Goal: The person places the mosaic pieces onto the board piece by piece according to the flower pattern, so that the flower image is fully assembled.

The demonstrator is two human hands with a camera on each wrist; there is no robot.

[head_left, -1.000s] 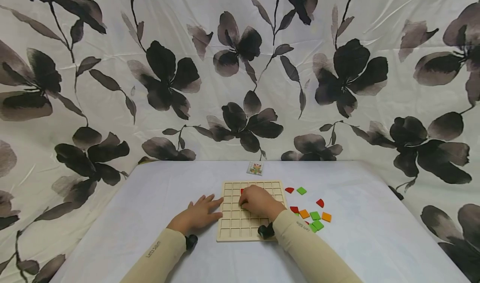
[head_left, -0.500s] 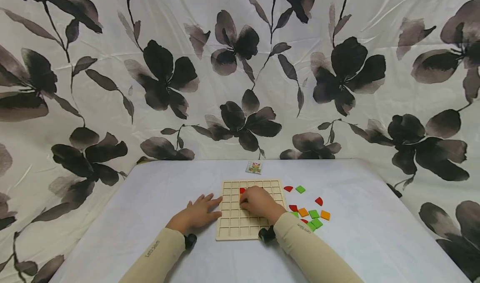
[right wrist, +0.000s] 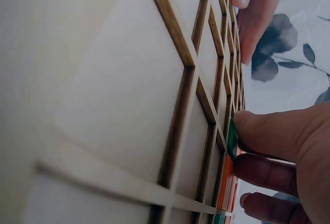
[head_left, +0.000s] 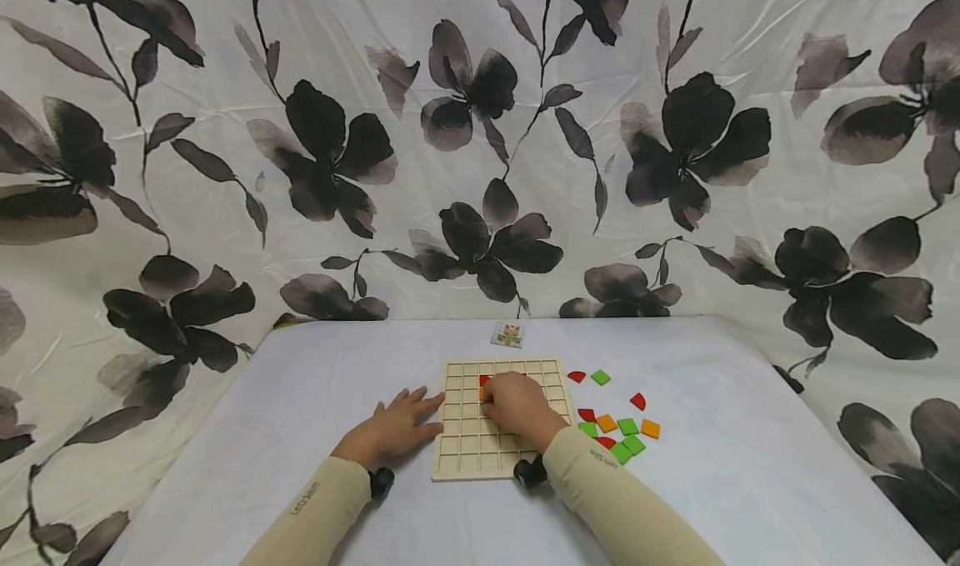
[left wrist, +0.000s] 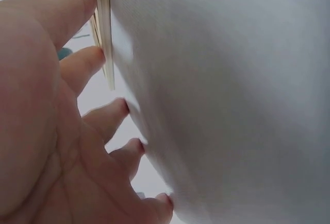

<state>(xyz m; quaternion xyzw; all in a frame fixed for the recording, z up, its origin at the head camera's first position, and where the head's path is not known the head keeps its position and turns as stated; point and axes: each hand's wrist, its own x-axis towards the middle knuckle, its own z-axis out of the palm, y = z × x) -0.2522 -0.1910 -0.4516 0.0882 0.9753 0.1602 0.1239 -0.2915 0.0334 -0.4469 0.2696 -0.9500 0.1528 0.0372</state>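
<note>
A pale wooden grid board [head_left: 459, 449] lies flat on the table. My left hand [head_left: 393, 428] is spread at its left edge; in the left wrist view, thumb and index finger touch the board's side [left wrist: 104, 23] while the other fingertips rest on the cloth. Over the board's upper middle, my right hand [head_left: 517, 403] has curled fingers. In the right wrist view, its thumb and index finger pinch a green tile [right wrist: 232, 137] at a grid cell. An orange tile [right wrist: 225, 183] sits beside it. A red piece [head_left: 484, 379] shows in the grid; my right hand hides other cells.
Right of the board lie loose pieces: green tiles [head_left: 628, 427], orange tiles [head_left: 650, 428] and red quarter-rounds [head_left: 638, 401]. A small pattern card [head_left: 507, 334] lies behind the board. A floral cloth [head_left: 480, 132] hangs at the table's back edge.
My right hand has shifted slightly to the right, showing more of the orange tile below the red piece. Its wrist has uncovered more loose pieces. My left hand stays at the board's edge.
</note>
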